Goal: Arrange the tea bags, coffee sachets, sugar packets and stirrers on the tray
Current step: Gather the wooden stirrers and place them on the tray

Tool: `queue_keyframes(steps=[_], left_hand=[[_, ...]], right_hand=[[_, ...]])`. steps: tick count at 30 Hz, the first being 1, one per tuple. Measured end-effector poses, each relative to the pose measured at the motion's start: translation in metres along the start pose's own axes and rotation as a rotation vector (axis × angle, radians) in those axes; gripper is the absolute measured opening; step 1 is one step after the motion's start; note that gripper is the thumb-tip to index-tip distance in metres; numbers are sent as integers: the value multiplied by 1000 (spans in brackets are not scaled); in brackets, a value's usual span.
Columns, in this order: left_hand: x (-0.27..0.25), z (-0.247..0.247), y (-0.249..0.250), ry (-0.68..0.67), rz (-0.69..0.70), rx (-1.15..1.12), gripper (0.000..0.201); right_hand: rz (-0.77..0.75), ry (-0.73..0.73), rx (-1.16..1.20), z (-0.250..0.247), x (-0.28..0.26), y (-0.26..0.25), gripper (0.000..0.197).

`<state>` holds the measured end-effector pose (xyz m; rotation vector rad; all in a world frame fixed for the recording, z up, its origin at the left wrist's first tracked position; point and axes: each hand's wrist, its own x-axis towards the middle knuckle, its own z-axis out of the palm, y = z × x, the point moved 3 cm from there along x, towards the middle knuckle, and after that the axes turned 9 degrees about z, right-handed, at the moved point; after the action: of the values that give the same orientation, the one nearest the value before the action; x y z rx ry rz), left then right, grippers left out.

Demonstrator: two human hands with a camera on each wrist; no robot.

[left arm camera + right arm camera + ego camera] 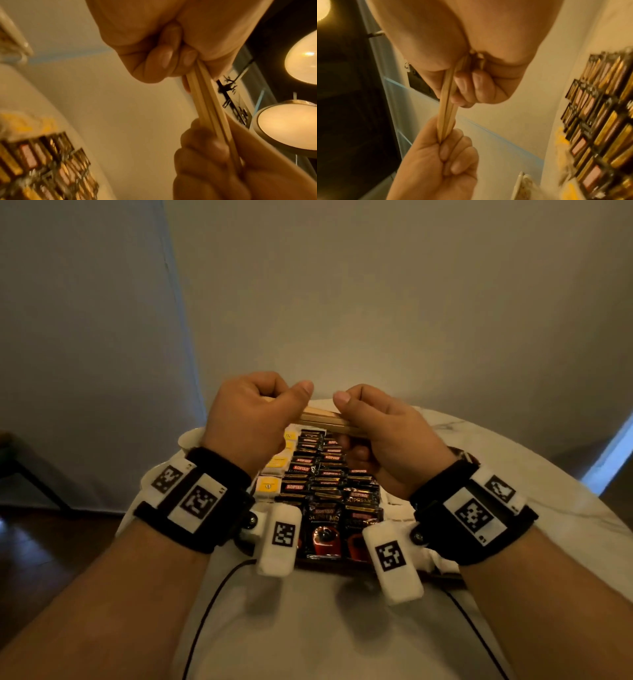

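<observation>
Above the far end of the tray [387, 501], both fists are gripping one bundle of wooden stirrers [323, 416]: left hand [248, 422] clenching its left end, right hand [383, 436] its right. Bundle's long axis is running left-right, right end dipping slightly nearer, over rows of coffee sachets [318, 474].

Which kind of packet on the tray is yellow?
The tea bags, in one column at the tray's left edge; the coffee sachets beside them are black and red.

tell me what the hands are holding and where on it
A bundle of wooden stirrers, gripped at its two ends: left hand on one end, right hand on the other.
</observation>
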<state>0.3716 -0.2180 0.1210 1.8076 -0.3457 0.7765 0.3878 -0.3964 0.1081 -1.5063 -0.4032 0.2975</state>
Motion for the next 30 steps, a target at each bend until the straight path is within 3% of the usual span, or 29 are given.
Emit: queue_keyframes(steps=[5,12,18,22,26,30], left_hand=[[14,26,15,-306,-191,-31,37],[30,87,42,-619,-367,-11,22],[37,140,49,-519,-524,-123,19],[35,178,28,-430,-706,-146,41],[22,211,8,-521,-773,-13,28],[18,238,-5,-575,-743,54,21]], right_hand=[[-13,-12,-575,-29,-32,-21,25],[49,39,-787,-63,-41,-54,28],[81,220,-668,-104,-40,-53,22],[308,396,-684,-155,-26,-26,14],[574,476,-799,-204,-9,8,23],[672,482,-933,-226,11,37,24]])
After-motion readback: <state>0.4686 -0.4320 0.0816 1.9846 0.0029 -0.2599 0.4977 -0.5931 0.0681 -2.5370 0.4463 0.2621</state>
